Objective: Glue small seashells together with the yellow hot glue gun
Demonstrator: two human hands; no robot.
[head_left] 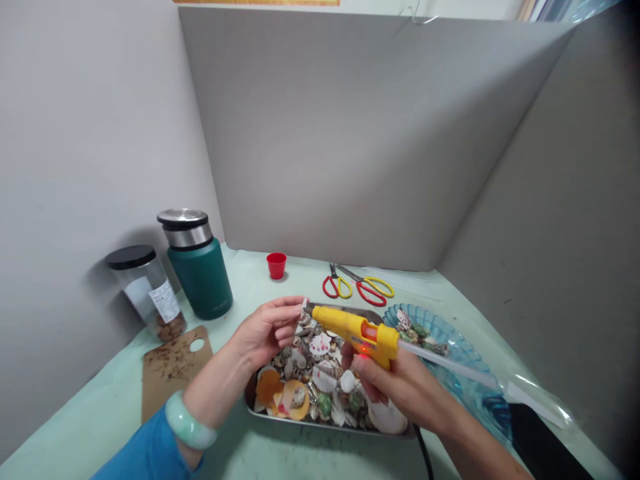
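In the head view, my right hand (383, 377) is wrapped round the handle of a yellow hot glue gun (345, 325), its red light glowing and a long glue stick (450, 363) jutting from the back. My left hand (270, 325) pinches a small whitish piece, perhaps a shell (304, 305), between thumb and fingertips. The gun's nozzle points left and meets or nearly meets that piece; contact is hard to tell. Beneath both hands lies a metal tray (320, 427) heaped with seashells (325, 377), some orange, some green, many white.
A blue glass dish (457, 327) with several shells stands right of the tray, near a black flat object (543, 443). Two pairs of scissors (373, 291) and a red cup (277, 265) lie behind. Left are a green flask (200, 277), a lidded jar (147, 293) and a brown board (173, 370).
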